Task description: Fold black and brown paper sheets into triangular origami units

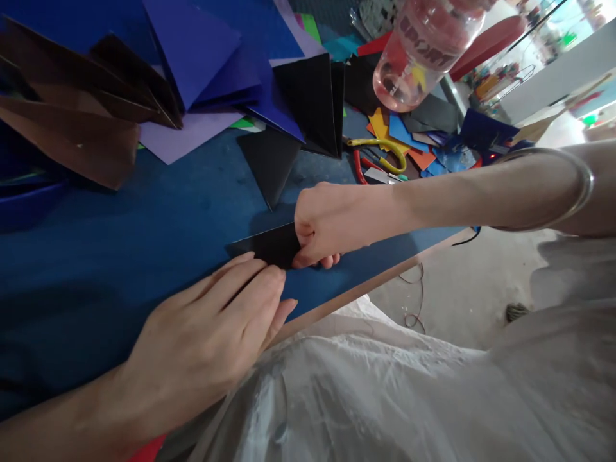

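Observation:
A small folded piece of black paper (269,245) lies on the blue tabletop between my hands. My left hand (212,314) rests flat, its fingers stretched out and their tips on the paper's near edge. Curled closed at the paper's right end is my right hand (332,221), with the thumb against it; the fingertips are partly hidden. Just beyond sits a black paper triangle (270,160), apart from both hands. A larger folded black paper (310,99) stands behind that triangle.
Folded purple paper (192,51) and brown paper (72,128) pile up at the back left. Yellow-handled scissors (385,151) lie among paper scraps beyond my right wrist. A clear pink bottle (418,58) stands behind. The table's front edge (346,282) runs close to my body.

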`<action>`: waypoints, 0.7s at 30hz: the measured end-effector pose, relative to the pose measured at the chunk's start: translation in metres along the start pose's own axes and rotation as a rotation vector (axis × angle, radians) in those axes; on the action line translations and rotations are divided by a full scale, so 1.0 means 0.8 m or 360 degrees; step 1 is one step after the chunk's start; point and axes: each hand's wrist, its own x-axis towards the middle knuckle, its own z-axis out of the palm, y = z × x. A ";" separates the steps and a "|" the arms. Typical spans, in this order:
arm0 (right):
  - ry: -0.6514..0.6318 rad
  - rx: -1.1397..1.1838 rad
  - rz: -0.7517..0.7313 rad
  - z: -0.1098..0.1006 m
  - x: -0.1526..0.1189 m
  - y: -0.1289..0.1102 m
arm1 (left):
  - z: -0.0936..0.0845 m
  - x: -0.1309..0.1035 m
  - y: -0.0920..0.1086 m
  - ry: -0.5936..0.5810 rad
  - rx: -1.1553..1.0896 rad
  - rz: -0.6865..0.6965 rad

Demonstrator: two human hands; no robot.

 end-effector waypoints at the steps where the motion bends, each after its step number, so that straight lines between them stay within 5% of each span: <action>1: -0.0012 0.0032 0.0025 0.000 0.000 0.001 | 0.000 0.000 -0.001 0.0004 -0.0009 0.0003; 21: -0.0055 0.0202 0.0357 -0.014 -0.026 0.035 | -0.002 -0.003 -0.004 -0.0036 -0.0072 -0.0028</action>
